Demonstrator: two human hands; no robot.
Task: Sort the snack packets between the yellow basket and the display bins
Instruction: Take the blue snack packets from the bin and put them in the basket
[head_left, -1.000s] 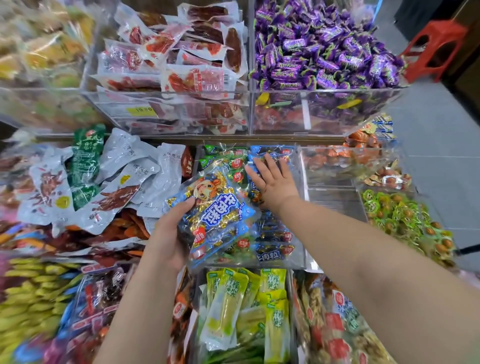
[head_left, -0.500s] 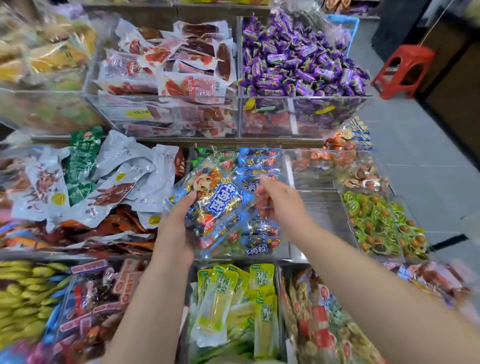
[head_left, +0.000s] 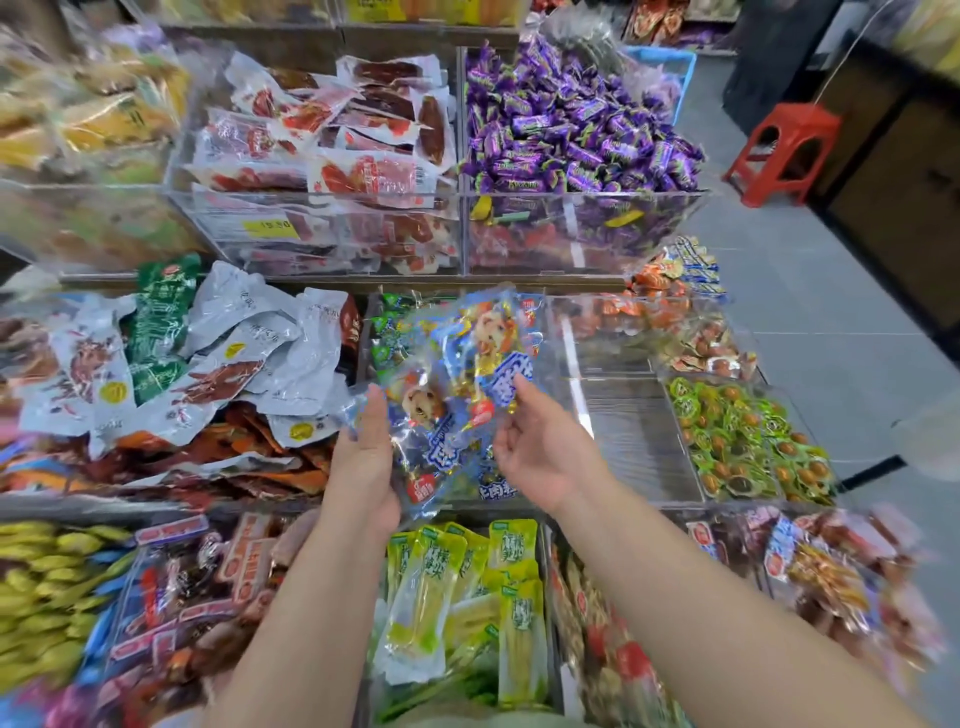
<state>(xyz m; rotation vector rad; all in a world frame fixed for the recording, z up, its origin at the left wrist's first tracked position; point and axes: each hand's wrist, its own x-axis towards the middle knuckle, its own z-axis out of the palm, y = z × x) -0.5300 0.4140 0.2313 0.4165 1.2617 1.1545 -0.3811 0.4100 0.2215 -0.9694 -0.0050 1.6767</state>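
My left hand (head_left: 363, 457) grips a small stack of blue cartoon-printed snack packets (head_left: 441, 415) by its left edge, thumb on top. My right hand (head_left: 540, 447) is turned palm-up just to the right. Its fingertips pinch the right edge of the upper blue packet (head_left: 498, 353), which stands tilted up over the stack. Both hands hover above a clear display bin (head_left: 387, 332) that holds more blue and green packets. No yellow basket is in view.
To the right is a clear bin with a bare floor (head_left: 628, 431), then a bin of green-wrapped snacks (head_left: 743, 436). Silver packets (head_left: 234, 353) lie left, purple candies (head_left: 571, 130) and red meat packets (head_left: 337, 130) behind, yellow-green packets (head_left: 467, 597) in front. A red stool (head_left: 784, 145) stands in the aisle.
My right hand left the packets in the bin, came back to the stack and took hold of the top packet, raising it. My left hand kept holding the stack.
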